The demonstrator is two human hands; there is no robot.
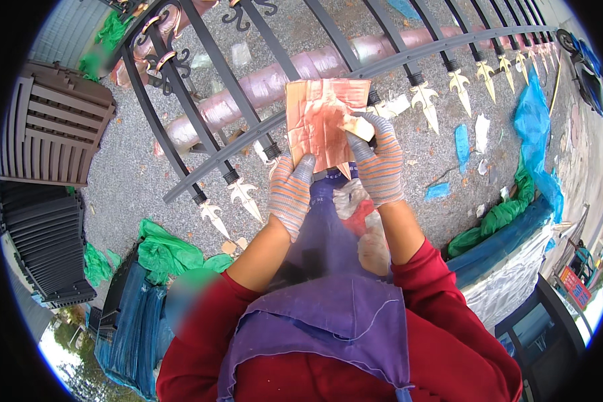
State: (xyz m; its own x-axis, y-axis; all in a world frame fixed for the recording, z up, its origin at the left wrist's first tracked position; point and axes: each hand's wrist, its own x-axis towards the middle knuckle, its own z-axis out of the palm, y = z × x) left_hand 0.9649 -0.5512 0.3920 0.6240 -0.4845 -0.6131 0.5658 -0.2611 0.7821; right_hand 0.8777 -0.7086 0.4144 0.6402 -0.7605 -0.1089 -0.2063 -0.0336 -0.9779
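My left hand (pixel 291 195), in a striped knit glove, grips the lower left edge of a flat cardboard piece (pixel 308 120). Reddish-copper smears cover the cardboard's face, darkest near its middle. My right hand (pixel 380 164), gloved the same way, pinches a small pale-yellow, sponge-like piece (pixel 360 127). That piece's tip meets or nearly meets the smeared area; whether they touch I cannot tell. Just beyond lies a black metal fence panel (pixel 275 41) with gold spear-shaped tips (pixel 425 106) pointing toward me. The cardboard hides part of its rail and a tip.
A long pink plastic-wrapped roll (pixel 268 84) runs under the fence panel. Brown slatted panels (pixel 60 127) and dark ribbed panels (pixel 43 234) stand at left. Green sheeting (pixel 171 249) and blue sheeting (pixel 534 124) lie on either side. Scraps litter the grey ground (pixel 134 174).
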